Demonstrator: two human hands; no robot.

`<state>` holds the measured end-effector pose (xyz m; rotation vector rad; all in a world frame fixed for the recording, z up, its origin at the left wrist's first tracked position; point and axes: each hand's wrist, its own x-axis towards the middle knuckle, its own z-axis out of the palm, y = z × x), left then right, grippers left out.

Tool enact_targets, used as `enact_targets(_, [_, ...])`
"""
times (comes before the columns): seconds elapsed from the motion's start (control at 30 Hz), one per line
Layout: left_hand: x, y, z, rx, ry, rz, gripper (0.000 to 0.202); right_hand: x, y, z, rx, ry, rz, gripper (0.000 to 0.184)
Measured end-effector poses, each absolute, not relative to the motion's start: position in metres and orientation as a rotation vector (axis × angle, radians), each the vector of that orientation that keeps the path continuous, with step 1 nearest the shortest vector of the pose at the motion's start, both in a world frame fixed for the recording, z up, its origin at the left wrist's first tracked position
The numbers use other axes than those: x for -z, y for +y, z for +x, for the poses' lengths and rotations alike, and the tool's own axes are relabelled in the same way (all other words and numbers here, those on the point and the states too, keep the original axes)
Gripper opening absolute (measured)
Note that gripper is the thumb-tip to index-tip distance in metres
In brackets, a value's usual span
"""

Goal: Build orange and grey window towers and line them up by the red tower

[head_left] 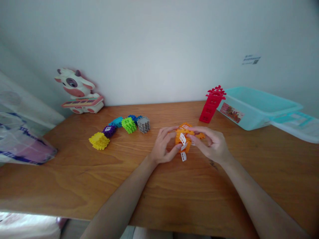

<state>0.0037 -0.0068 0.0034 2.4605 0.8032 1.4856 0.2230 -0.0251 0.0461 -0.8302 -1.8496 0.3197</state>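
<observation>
View: head camera, looking forward and down at a wooden table (62,186).

Left hand (163,144): fingers curled, thumb and fingertips pinching the left side of the orange interlocking-block house (183,137).

Right hand (210,144): fingers bent over the house's right side, pinching it; the two hands were not pressed together.

Orange house: one, held just above the table at centre frame, with three white plastic window pieces (183,156) hanging from its near side.

Block houses: six in a curved row left of centre: yellow (99,141), purple (109,131), teal (117,121), blue (133,118), green (129,125), grey (144,124).

Red block tower (211,104): one, upper right of the hands.

Turquoise plastic tub (256,108): one, at upper right, beside the tower.

Cow toy (77,89): one, at upper left.
</observation>
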Motion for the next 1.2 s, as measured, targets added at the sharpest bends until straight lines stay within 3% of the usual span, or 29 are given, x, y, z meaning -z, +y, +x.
enact_targets(0.17, [-0.002, -0.006, 0.004, -1.471, 0.821, 2.450, 0.025, -0.049, -0.024, 0.227, -0.343, -1.921, -0.842, 0.034])
enact_targets(0.33, [0.000, -0.004, 0.005, -1.504, 0.802, 2.421, 0.026, -0.050, -0.022, 0.230, -0.388, -1.976, -0.860, 0.042])
enact_targets(0.47, [0.000, -0.004, 0.006, -1.530, 0.760, 2.374, 0.028, -0.049, -0.023, 0.230, -0.395, -1.971, -0.868, 0.042])
enact_targets(0.8, [-0.003, -0.008, 0.013, -1.575, 0.764, 2.213, 0.012, -0.048, -0.022, 0.230, -0.348, -1.994, -0.877, 0.043])
enact_targets(1.2, [0.003, -0.008, 0.013, -1.535, 0.843, 2.355, 0.019, -0.047, -0.022, 0.224, -0.398, -1.910, -0.845, 0.033])
